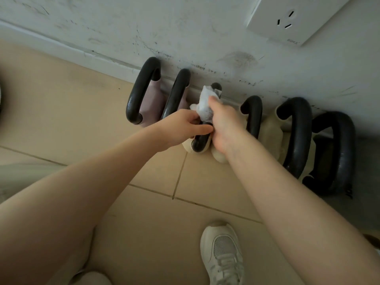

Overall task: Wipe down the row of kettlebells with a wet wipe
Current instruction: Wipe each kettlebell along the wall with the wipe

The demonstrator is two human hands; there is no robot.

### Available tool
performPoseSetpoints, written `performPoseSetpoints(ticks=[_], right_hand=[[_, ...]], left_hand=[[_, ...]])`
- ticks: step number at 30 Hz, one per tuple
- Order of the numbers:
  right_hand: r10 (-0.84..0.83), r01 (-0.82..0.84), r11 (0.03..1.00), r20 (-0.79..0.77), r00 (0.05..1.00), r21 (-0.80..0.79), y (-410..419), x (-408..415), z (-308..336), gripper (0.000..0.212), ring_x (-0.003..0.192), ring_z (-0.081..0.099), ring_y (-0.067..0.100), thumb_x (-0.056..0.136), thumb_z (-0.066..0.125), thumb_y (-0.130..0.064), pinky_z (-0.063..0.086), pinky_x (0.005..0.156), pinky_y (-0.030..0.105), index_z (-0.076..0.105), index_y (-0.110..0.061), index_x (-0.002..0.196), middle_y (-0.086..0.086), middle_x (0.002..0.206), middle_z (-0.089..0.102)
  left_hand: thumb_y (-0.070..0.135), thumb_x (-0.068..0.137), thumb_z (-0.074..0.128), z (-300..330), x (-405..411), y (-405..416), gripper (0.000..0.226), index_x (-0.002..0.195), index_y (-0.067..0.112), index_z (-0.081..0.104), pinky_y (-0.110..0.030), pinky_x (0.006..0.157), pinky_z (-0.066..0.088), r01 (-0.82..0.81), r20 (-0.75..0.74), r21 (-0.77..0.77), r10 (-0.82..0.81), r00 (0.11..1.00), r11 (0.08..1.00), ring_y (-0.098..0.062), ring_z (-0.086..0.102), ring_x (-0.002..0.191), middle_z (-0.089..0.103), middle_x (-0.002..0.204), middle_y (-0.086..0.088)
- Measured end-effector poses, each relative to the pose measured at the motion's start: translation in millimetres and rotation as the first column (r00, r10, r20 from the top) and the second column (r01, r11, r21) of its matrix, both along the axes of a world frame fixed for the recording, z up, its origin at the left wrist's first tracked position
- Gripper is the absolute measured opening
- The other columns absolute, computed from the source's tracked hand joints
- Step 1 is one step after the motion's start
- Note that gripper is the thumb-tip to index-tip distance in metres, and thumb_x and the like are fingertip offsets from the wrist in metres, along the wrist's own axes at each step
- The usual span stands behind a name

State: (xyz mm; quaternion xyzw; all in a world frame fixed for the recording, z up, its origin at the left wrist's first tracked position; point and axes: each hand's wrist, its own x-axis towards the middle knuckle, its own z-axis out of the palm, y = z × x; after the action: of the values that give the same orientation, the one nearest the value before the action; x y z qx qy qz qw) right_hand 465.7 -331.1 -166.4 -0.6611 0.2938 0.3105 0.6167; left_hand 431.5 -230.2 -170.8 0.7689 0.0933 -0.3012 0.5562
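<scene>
- Row of kettlebells [296, 136] stands on the tiled floor [82, 120] against the base of the scuffed wall [185, 27], running left to right. Six handles show; you are on the third from the left.
- That third kettlebell handle [200, 140] has its long axis running near-to-far, from the near end by your wrists up to the far end at the wall. The next stroke turns on this line: the wipe must travel along it, not across.
- Your right hand [224, 126] is the nearer one to the work. Its grip is closed, pinching the wet wipe [205, 105] around the handle's upper stretch; the wipe sits just beyond the knuckles, on the far side of the grip.
- Your left hand [185, 126] comes in from the left, fingers curled against the same handle at mid-length, touching the right hand. It looks like a steadying hold; how firmly it clamps, I cannot tell.
- Bare handle shows below both hands, at the near end, and a short tip [216, 86] shows past the wipe at the far end.
- Judgement: the near end lies toward you from the grip, so a pull-back stroke would cover it; the left hand would need to shift clear first.
- Neighbouring handles stand just beside on either flank, leaving little sideways room.
- Your white shoe [223, 254] is planted near, well apart from the row.
</scene>
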Motion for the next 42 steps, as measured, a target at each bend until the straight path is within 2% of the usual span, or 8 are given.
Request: performPoseSetpoints(ticks=[9,12,17,22,28,32,39,42], right_hand=[[0.001,0.006,0.997,0.096,0.995,-0.077,-8,-7,-3,0.045,0.105,0.059,0.025,0.092,0.051,-0.038,0.045,0.097,0.041,0.049,-0.008,0.125,0.009,0.116,0.061],[0.068,-0.023,0.983,0.248,0.966,-0.18,2,-23,-9,0.041,0.101,0.057,0.022,0.094,0.044,-0.041,0.046,0.086,0.035,0.049,-0.011,0.123,0.004,0.109,0.06],[0.206,-0.055,0.944,0.45,0.869,-0.326,0,-74,-38,0.035,0.114,0.052,0.02,0.091,0.053,-0.03,0.033,0.107,0.048,0.042,-0.021,0.122,-0.001,0.119,0.057],[0.316,-0.003,0.852,0.509,0.801,-0.524,8,-89,-57,0.046,0.122,0.049,0.018,0.088,0.057,-0.021,0.008,0.103,0.027,0.037,-0.013,0.128,-0.001,0.127,0.055],[0.121,0.08,0.87,0.37,0.921,-0.486,18,-78,-52,0.025,0.099,0.057,0.015,0.082,0.065,-0.027,0.028,0.109,0.043,0.053,-0.024,0.104,-0.004,0.103,0.067],[-0.183,0.228,0.964,0.281,0.942,-0.137,20,-58,-28,0.019,0.075,0.06,0.019,0.081,0.063,-0.027,0.049,0.07,0.031,0.059,-0.018,0.097,-0.002,0.078,0.061],[0.045,0.059,0.971,0.42,0.906,-0.231,-13,-67,-6,0.025,0.08,0.055,0.01,0.098,0.038,-0.022,0.042,0.072,0.023,0.059,-0.009,0.105,-0.001,0.086,0.059],[0.131,-0.009,0.967,0.47,0.873,-0.253,-33,-67,8,0.029,0.09,0.055,0.003,0.099,0.038,-0.027,0.043,0.078,0.017,0.062,-0.018,0.111,-0.005,0.099,0.062]], left_hand=[[0.012,0.091,0.046,-3,-23,3,0.029,0.114,-0.002,0.058,-0.042,0.1,0.046,-0.188,-0.035,-0.097,0.185,0.982,0.977,-0.022,0.058,0.107,0.061,0.116,-0.021],[0.031,0.097,0.037,-2,-23,13,0.04,0.11,0.0,0.059,-0.03,0.093,0.051,-0.49,-0.172,-0.205,0.461,0.87,0.848,-0.021,0.062,0.107,0.065,0.112,-0.015],[0.05,0.096,0.031,4,-19,13,0.044,0.102,0.011,0.052,-0.029,0.09,0.05,-0.477,-0.175,-0.221,0.446,0.878,0.851,-0.019,0.06,0.098,0.062,0.1,-0.01],[0.049,0.096,0.031,0,-19,9,0.051,0.114,0.007,0.055,-0.032,0.098,0.048,-0.484,-0.152,-0.153,0.464,0.873,0.861,-0.02,0.062,0.105,0.065,0.111,-0.011],[0.051,0.096,0.027,-1,-27,9,0.061,0.13,0.006,0.05,-0.03,0.102,0.044,-0.449,-0.114,-0.103,0.438,0.892,0.888,-0.019,0.058,0.113,0.063,0.119,-0.01],[0.05,0.096,0.028,3,-30,7,0.054,0.119,0.01,0.055,-0.031,0.098,0.045,-0.473,-0.123,-0.113,0.46,0.88,0.874,-0.024,0.058,0.114,0.064,0.119,-0.012],[0.043,0.098,0.028,7,-36,7,0.043,0.115,0.013,0.055,-0.031,0.091,0.047,-0.448,-0.068,-0.067,0.444,0.893,0.891,-0.023,0.06,0.106,0.065,0.111,-0.008],[0.027,0.099,0.036,11,-41,4,0.031,0.121,0.018,0.055,-0.024,0.088,0.045,-0.394,0.244,0.018,0.378,0.893,0.919,-0.015,0.056,0.102,0.061,0.107,0.0]])
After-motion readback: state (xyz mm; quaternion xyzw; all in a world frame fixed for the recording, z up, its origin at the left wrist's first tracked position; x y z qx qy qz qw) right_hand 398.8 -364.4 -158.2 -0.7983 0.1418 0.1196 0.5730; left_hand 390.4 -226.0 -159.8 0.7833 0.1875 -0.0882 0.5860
